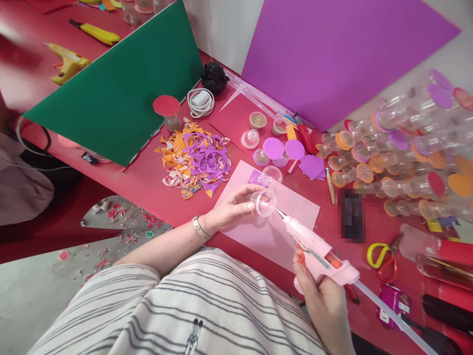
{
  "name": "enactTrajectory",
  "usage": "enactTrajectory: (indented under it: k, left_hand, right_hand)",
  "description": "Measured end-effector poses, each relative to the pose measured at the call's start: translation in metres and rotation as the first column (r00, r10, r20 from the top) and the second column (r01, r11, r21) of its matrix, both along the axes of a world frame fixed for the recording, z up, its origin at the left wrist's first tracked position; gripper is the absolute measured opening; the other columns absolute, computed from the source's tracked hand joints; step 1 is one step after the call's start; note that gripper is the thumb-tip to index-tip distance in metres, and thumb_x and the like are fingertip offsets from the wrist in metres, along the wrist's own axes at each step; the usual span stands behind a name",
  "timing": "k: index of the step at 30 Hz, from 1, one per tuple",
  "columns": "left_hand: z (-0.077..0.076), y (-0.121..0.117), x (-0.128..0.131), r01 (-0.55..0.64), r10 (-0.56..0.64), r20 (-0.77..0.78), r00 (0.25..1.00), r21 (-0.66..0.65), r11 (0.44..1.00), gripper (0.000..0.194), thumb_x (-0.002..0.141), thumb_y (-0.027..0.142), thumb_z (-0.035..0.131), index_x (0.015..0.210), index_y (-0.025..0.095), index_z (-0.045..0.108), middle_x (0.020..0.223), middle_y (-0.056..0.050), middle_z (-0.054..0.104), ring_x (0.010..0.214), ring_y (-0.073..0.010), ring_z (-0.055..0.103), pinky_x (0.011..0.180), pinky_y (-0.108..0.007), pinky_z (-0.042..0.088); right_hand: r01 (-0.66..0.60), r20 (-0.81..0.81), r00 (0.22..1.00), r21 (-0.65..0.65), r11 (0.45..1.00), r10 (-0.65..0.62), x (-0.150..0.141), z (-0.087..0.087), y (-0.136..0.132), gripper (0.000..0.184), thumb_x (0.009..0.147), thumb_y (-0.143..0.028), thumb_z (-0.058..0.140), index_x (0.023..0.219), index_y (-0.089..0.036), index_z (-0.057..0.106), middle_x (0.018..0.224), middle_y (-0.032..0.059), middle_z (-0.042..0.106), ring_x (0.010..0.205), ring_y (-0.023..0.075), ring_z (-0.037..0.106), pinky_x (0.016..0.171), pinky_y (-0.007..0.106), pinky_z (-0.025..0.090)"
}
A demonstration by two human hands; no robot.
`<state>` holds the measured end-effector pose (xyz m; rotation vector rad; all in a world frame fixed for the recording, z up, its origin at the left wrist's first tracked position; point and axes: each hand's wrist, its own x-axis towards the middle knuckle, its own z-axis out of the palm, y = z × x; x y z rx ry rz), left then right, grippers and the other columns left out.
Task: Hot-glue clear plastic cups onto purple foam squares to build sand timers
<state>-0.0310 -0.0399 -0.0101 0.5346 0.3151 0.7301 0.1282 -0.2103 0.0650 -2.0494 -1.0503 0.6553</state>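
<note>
left hand (239,206) pinches clear plastic cup (266,211), ahead of right hand (325,296) gripping pink glue gun (308,237); nozzle (281,213) contact unclear.

Left hand (234,207) holds clear cup (266,209); right hand (327,298) grips pink glue gun (310,236), nozzle (281,213) perhaps touching cup

A dark object (352,215) is pixelated; the bottom edge crops the glue stick (391,316)
</note>
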Motion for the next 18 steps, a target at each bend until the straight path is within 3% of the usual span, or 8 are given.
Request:
enactTrajectory:
  k: [5, 12, 18]
  left_hand:
    - [0.0022, -0.0001, -0.0006, -0.006, 0.006, 0.000, 1.000, -0.003, 1.000, 0.045, 0.069, 0.037, 0.089, 0.107, 0.021, 0.072, 0.106, -0.007, 0.071, 0.094, -0.0187, 0.066, 0.084, -0.029, 0.051]
    - [0.0032, 0.0002, -0.0011, -0.002, 0.002, 0.007, 1.000, 0.002, 1.000, 0.043, 0.069, 0.037, 0.089, 0.105, 0.021, 0.072, 0.104, -0.006, 0.072, 0.095, -0.0196, 0.066, 0.087, -0.032, 0.050]
    - [0.0017, 0.0007, -0.0011, 0.000, 0.000, 0.001, 1.000, 0.001, 1.000, 0.043, 0.068, 0.037, 0.090, 0.104, 0.021, 0.072, 0.104, -0.006, 0.072, 0.094, -0.0189, 0.066, 0.085, -0.030, 0.050]
  right_hand:
    - [-0.049, 0.044, 0.998, 0.037, 0.998, 0.048, 0.0029, -0.0086, -0.0066, 0.048, 0.077, -0.066, 0.067, 0.080, -0.019, 0.076, 0.081, 0.0126, 0.079, 0.077, 0.0288, 0.076, 0.063, 0.035, 0.064]
    - [0.003, 0.020, 1.000, 0.043, 0.999, -0.004, -0.0006, -0.0022, -0.0037, 0.048, 0.075, -0.065, 0.071, 0.081, -0.017, 0.077, 0.079, 0.0130, 0.079, 0.073, 0.0284, 0.077, 0.061, 0.033, 0.065]
    - [-0.043, 0.067, 0.997, 0.076, 0.996, 0.038, 0.0019, -0.0066, -0.0102, 0.043, 0.077, -0.061, 0.072, 0.079, -0.018, 0.077, 0.078, 0.0122, 0.079, 0.070, 0.0278, 0.077, 0.061, 0.034, 0.065]
